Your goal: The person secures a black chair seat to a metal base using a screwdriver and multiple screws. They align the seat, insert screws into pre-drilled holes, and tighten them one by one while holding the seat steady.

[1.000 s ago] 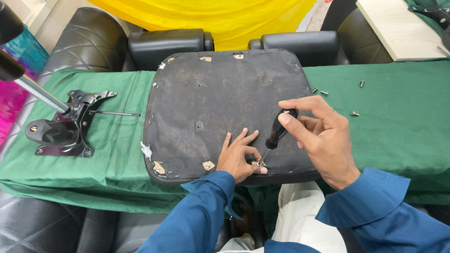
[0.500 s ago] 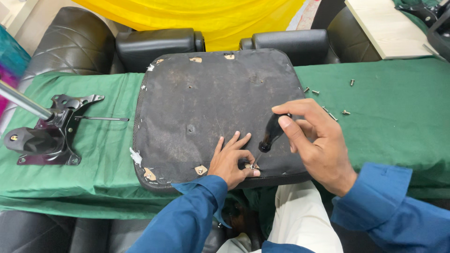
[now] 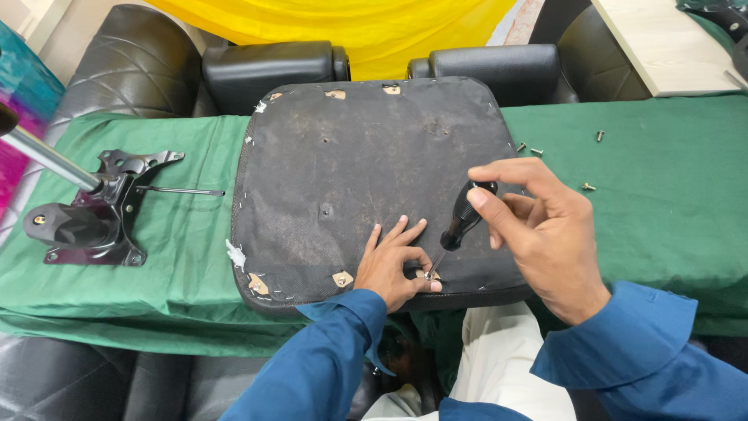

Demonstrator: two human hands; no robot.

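My right hand (image 3: 545,234) is wrapped tight around the black screwdriver (image 3: 460,224), with its tip down at the near edge of the upturned chair seat (image 3: 366,156) on the green cloth (image 3: 662,203). My left hand (image 3: 393,265) lies flat on the seat beside the tip, fingers spread, holding nothing.

Blue long sleeves (image 3: 327,366) — white trousers (image 3: 491,366).

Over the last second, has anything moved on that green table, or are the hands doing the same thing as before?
Hardly anything. The right hand still grips the black screwdriver, its tip at the near edge of the upturned seat pad; it may have tilted slightly. The left hand stays flat by the tip. The metal bracket and loose screws lie where they were; only the camera shifted.
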